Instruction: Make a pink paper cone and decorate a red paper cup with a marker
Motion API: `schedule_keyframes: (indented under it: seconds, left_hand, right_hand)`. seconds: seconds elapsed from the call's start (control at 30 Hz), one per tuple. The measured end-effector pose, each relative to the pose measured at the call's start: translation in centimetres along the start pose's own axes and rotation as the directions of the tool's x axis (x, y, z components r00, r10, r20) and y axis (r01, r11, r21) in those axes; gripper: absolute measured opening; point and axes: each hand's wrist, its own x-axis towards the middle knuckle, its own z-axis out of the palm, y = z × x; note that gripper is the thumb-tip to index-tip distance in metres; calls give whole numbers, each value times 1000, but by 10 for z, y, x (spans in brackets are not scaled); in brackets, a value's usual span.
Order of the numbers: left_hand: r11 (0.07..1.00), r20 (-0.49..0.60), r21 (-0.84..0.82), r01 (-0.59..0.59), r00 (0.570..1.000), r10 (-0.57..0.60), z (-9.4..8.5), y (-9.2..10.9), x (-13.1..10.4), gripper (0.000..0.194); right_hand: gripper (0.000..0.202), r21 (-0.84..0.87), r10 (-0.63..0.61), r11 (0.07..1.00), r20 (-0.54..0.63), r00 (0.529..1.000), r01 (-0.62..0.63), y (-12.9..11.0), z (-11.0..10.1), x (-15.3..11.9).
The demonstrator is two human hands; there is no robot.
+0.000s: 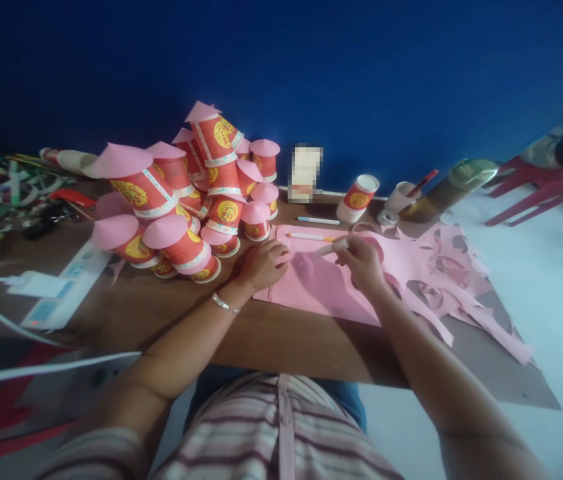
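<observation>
Pink paper sheets lie stacked on the table in front of me. My left hand rests on the left part of the sheets, its fingers loosely bent and apart. In my right hand is a slim white pen-like stick, its tip pointing left over the paper; blur hides its exact kind. A white and orange marker lies across the top of the sheets. Behind it lies a white and blue marker. Pink paper offcuts with round holes spread to the right.
Red paper cups with pink cone roofs are piled at left. A power strip with a white cable lies nearby. A red cup, a white cup, a tape roll and a bottle stand at back right.
</observation>
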Motion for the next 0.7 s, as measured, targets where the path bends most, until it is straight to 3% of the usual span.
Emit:
schedule_keyframes:
  seconds: [0.13, 0.3, 0.7]
  left_hand:
    - [1000, 46, -3, 9, 999, -9, -1, 0, 1, 15]
    - [999, 47, -32, 12, 999, -11, -2, -1, 1, 16]
    - [999, 38, -53, 6, 999, -4, 0, -3, 1, 19]
  right_hand:
    - [22, -264, -115, 950, 199, 973, 166, -14, 24, -4]
    - [11, -541, -158, 789, 279, 947, 291, -13, 42, -2]
    - [13, -664, -120, 659, 370, 921, 353, -10, 50, -1]
